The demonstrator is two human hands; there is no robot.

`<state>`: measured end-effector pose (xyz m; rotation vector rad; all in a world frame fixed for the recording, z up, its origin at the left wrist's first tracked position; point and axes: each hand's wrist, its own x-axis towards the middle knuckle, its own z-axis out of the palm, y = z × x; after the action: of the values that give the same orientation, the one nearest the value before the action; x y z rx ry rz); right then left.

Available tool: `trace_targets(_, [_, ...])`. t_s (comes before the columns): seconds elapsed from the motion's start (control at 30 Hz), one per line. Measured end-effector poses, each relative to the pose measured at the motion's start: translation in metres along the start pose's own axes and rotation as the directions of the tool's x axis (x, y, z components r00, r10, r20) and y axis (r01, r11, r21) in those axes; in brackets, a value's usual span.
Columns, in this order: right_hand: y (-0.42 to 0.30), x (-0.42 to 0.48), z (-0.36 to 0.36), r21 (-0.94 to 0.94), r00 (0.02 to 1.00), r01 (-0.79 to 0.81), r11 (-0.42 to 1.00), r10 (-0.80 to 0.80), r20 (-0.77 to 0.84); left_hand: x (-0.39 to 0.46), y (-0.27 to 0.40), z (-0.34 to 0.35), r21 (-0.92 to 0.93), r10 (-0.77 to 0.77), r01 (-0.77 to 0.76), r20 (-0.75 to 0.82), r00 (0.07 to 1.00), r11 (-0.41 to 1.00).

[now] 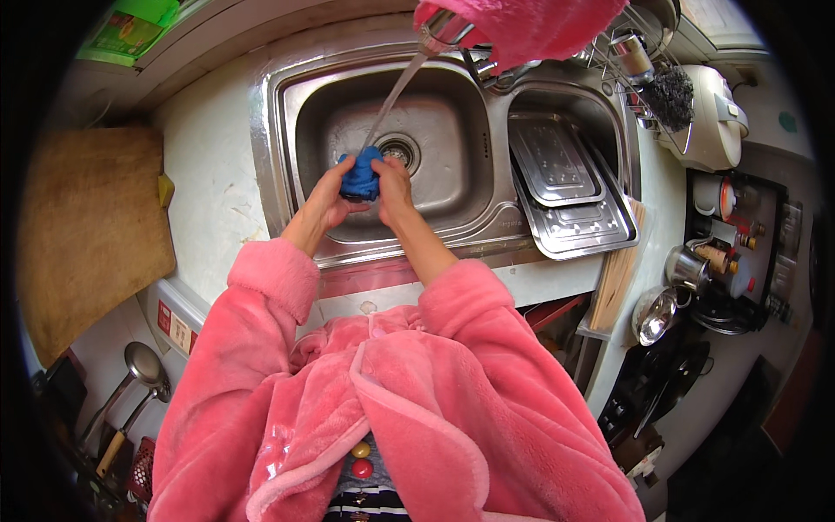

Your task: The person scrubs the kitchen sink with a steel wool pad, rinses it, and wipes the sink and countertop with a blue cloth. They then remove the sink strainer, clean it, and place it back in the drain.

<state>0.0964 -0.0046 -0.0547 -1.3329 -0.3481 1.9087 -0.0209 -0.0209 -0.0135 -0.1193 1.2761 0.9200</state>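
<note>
A blue cloth [361, 175] is bunched between both hands above the left basin of a stainless steel sink [443, 189]. My left hand [331, 194] grips it from the left side, thumb on top. On the right side my right hand [393, 188] holds it with the fingers curled in. A stream of water [393, 98] runs from the faucet [443, 32] down onto the cloth. Just beyond the cloth lies the drain [399, 151], partly covered by it. The lower part of the cloth is dark and its underside is hidden.
Metal trays [561, 163] lean in the right basin and overhang its front edge. A pink cloth [528, 29] hangs over the faucet. At left is a wooden cutting board [91, 228]; at right, a wire rack [613, 55], a white appliance [708, 117] and a metal pot [687, 269].
</note>
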Motion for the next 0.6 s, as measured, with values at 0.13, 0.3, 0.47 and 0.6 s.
trace_targets(0.13, [0.006,-0.010,0.019,-0.262,0.991,0.079,0.962,-0.105,-0.087,0.017,-0.010,-0.007,-0.049,-0.095,0.097,0.046,0.994,0.994])
trace_targets(0.3, [0.006,0.011,0.007,-0.328,0.990,0.115,0.938,-0.133,-0.034,0.006,-0.011,0.007,0.355,0.130,-0.079,-0.122,0.984,0.932])
trace_targets(0.47, [0.011,0.012,0.010,-0.161,0.960,0.267,0.950,-0.277,-0.041,0.011,-0.002,-0.010,0.601,0.385,-0.337,0.053,0.922,0.725])
trace_targets(0.6, [0.001,0.000,0.015,0.024,0.963,0.263,0.964,-0.261,-0.069,0.010,0.003,-0.015,0.715,0.419,-0.333,0.062,0.906,0.614])
